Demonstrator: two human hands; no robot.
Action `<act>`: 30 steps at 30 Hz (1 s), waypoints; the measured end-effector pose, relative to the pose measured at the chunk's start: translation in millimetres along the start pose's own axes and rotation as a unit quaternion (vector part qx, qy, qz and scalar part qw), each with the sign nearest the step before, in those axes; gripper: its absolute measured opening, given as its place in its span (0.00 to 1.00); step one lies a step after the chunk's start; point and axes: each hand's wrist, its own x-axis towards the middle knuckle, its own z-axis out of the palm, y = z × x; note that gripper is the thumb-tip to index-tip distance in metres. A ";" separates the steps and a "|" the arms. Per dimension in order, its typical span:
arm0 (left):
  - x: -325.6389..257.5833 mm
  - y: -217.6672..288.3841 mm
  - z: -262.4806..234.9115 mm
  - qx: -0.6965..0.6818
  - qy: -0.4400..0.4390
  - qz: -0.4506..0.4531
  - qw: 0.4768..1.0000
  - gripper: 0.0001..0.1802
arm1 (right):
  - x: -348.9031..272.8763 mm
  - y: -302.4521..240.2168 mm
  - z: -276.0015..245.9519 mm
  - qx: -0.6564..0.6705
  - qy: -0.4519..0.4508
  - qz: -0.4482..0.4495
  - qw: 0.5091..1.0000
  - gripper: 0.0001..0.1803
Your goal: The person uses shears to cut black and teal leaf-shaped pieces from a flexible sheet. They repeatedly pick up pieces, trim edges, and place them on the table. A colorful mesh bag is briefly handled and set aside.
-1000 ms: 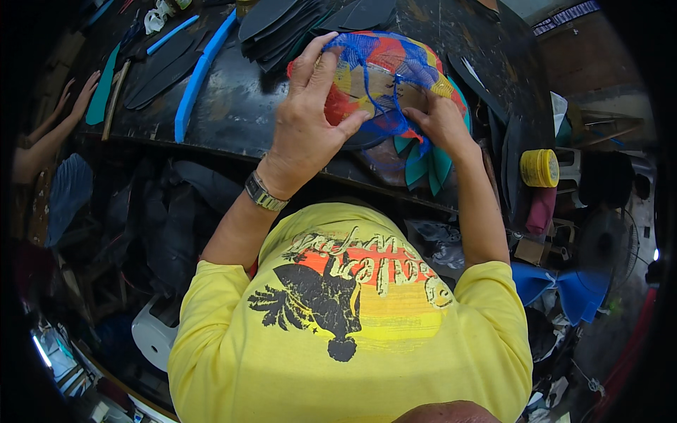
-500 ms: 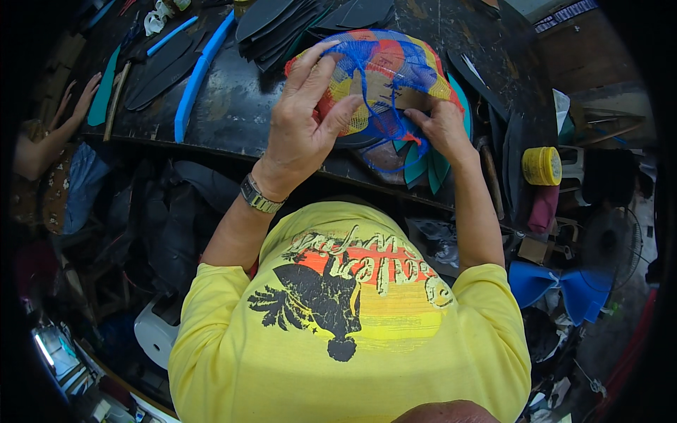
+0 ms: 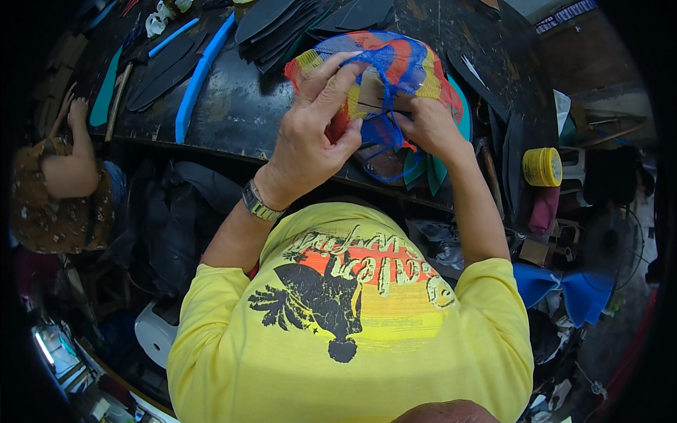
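A mesh bag (image 3: pixel 423 60) in red, blue and yellow bands lies bunched on the dark worktable, its mouth toward me. Through the net and the opening shows a tan, flat-sided content (image 3: pixel 371 92) whose kind I cannot make out. My left hand (image 3: pixel 317 123) grips the bag's left rim, fingers over the blue edge and thumb below. On the right side of the mouth, my right hand (image 3: pixel 434 127) is curled with its thumb against the blue mesh; its other fingers are partly hidden. A blue drawstring loop (image 3: pixel 395 176) hangs below the bag, over pointed green sheet pieces (image 3: pixel 427 173).
Stacked black sole-shaped sheets (image 3: pixel 271 32) lie behind the bag. A blue strip (image 3: pixel 203 77) and a wooden-handled tool (image 3: pixel 118 102) rest to the left. A yellow tub (image 3: pixel 541 166) stands at the right edge. Another person (image 3: pixel 67 176) sits at the far left by the table.
My left hand has shifted slightly right and down along the bag's rim. My right hand has moved left, into the mouth. The other person has leaned in and drawn their hand back.
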 end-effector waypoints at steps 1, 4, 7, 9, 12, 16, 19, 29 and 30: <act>-1.0 2.1 0.0 -0.005 -0.005 0.007 1.000 0.38 | 2.6 -3.7 -2.3 -0.003 -0.015 0.013 1.000 0.19; -5.0 5.2 -1.1 -0.055 -0.015 -0.046 0.997 0.38 | 9.9 -7.7 -8.2 -0.008 -0.064 0.063 0.996 0.23; -8.3 3.0 -3.8 -0.102 0.006 -0.098 0.990 0.39 | 17.0 0.1 -9.1 0.012 -0.090 0.095 0.991 0.25; -9.7 0.4 -5.0 -0.100 0.013 -0.096 0.990 0.39 | 19.9 7.5 -6.7 0.030 -0.071 0.083 0.994 0.26; -10.5 -2.8 -4.8 -0.090 0.016 -0.088 0.992 0.39 | 14.3 13.7 -3.3 -0.004 0.005 0.048 0.999 0.20; -9.7 -5.9 -3.2 -0.077 0.017 -0.080 0.994 0.38 | 2.5 11.8 -7.6 0.082 0.016 0.056 0.995 0.18; -9.4 -8.2 -5.7 -0.065 -0.016 -0.070 0.995 0.40 | -1.3 3.2 -6.1 0.116 0.011 0.063 0.991 0.19; -12.3 -5.8 -2.0 -0.066 0.027 -0.070 0.995 0.38 | -8.6 -8.6 -10.8 0.127 -0.005 0.014 0.992 0.16; -12.3 -6.0 -1.6 -0.066 0.029 -0.068 0.995 0.38 | -9.2 -8.5 -11.3 0.139 -0.005 -0.005 0.990 0.16</act>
